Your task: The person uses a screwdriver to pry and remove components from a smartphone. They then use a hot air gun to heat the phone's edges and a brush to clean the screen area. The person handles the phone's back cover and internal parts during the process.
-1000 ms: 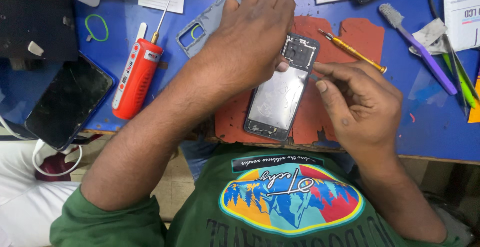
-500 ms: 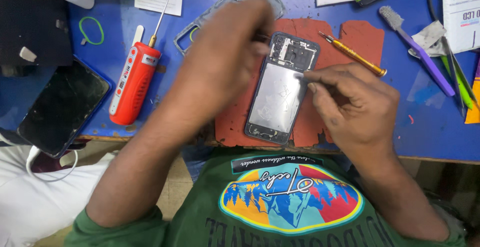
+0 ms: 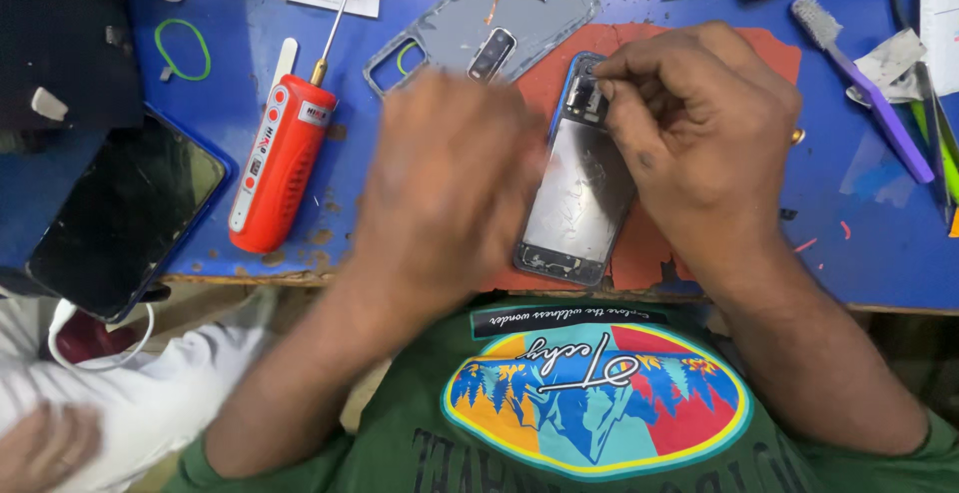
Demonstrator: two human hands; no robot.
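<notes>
While our right hand is pinching closed at the opened phone, our blurred left hand, grip unclear, is risking knocking it.

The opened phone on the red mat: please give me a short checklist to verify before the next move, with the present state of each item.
1. Opened phone lies flat on the red mat: ok.
2. Right hand has its fingertips at the phone's top end: ok.
3. Left hand steadies the phone: cannot tell, it is blurred.
4. A tool is in the right hand: cannot tell, hidden.
5. Red electric screwdriver lies apart from the phone, to the left: ok.
6. Grey back cover is off the phone: ok.
</notes>
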